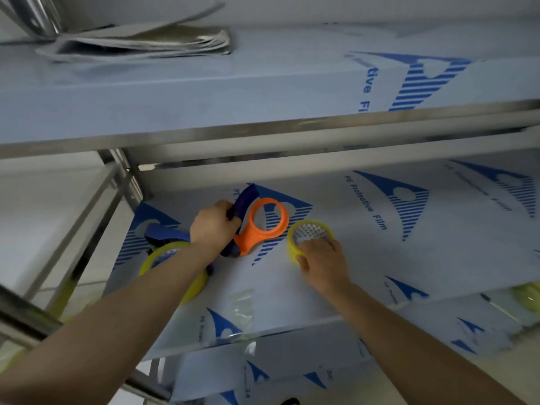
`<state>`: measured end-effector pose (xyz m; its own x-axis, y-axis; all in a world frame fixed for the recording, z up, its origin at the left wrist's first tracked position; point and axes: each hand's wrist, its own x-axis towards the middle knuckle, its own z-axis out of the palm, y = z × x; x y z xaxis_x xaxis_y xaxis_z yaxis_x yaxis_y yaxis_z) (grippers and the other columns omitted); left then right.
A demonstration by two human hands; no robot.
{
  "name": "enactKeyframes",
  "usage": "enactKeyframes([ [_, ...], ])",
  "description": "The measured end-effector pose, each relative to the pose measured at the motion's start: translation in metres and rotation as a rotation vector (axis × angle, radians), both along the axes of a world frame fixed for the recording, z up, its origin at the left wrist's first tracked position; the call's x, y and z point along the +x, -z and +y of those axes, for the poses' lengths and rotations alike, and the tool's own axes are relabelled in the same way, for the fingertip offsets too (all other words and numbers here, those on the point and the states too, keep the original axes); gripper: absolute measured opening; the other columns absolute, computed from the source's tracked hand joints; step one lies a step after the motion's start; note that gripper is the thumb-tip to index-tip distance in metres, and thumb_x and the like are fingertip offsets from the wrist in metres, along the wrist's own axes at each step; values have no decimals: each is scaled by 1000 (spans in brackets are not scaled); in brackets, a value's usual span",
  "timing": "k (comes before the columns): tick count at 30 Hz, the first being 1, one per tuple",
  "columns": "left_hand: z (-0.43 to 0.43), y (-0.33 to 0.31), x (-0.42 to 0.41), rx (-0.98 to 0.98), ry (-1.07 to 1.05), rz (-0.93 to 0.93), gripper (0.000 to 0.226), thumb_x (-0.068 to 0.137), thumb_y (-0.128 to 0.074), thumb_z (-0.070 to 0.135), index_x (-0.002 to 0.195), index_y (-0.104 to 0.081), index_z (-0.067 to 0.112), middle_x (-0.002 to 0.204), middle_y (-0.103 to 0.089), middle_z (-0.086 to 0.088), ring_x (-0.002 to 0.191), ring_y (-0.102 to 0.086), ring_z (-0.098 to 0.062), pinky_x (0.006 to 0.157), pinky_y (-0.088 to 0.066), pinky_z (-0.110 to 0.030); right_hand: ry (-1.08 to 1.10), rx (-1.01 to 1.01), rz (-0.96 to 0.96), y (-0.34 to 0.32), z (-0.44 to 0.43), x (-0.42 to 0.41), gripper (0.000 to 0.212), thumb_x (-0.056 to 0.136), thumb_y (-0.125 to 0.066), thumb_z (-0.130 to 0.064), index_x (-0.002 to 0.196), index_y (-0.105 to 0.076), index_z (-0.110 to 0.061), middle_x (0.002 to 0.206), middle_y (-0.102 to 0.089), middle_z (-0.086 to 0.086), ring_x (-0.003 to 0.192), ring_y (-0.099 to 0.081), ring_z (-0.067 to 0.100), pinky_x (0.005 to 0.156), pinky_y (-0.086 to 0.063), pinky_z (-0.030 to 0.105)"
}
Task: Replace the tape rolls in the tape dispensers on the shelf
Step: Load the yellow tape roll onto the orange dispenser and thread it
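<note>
left hand (pixel 214 226) holds dispenser (pixel 257 226) — right hand (pixel 320 260) on roll (pixel 310 232)

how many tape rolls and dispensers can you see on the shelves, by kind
Yellow tape rolls: 3, one under the right hand, one under the left forearm, one partly visible on the lower shelf.
Tape dispensers: 2, orange and blue.
Total: 5
</note>
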<state>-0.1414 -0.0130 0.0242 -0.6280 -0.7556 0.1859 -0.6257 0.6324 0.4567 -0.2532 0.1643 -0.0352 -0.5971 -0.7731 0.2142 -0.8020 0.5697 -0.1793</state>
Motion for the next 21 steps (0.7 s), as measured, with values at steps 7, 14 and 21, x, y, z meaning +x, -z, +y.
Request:
enactKeyframes([
  [7,-2,-3,8,-29,111,141,29,89,-54,17,117,-60,9,109,-68,-15,96,-63,-36,68,-42,-31,168,-541,-622,-43,-30,19,62,75,-49,-61,108,-58,-9,102,-67,6,96,-61,21,88,-47,35],
  [14,-20,-5,18,214,65,243,31,83,-62,24,113,-62,15,112,-68,-6,102,-62,-24,74,-39,-24,134,-515,-667,-46,-47,28,33,86,-51,-10,118,-52,-14,103,-65,6,95,-62,26,87,-50,44],
  [21,-21,-16,37,872,306,222,82,56,-68,40,131,-48,12,112,-64,-8,92,-62,-20,83,-49,-31,171,-669,-886,-49,-51,25,34,91,-48,-11,123,-52,-21,82,-56,1,49,-50,16,43,-45,23],
])
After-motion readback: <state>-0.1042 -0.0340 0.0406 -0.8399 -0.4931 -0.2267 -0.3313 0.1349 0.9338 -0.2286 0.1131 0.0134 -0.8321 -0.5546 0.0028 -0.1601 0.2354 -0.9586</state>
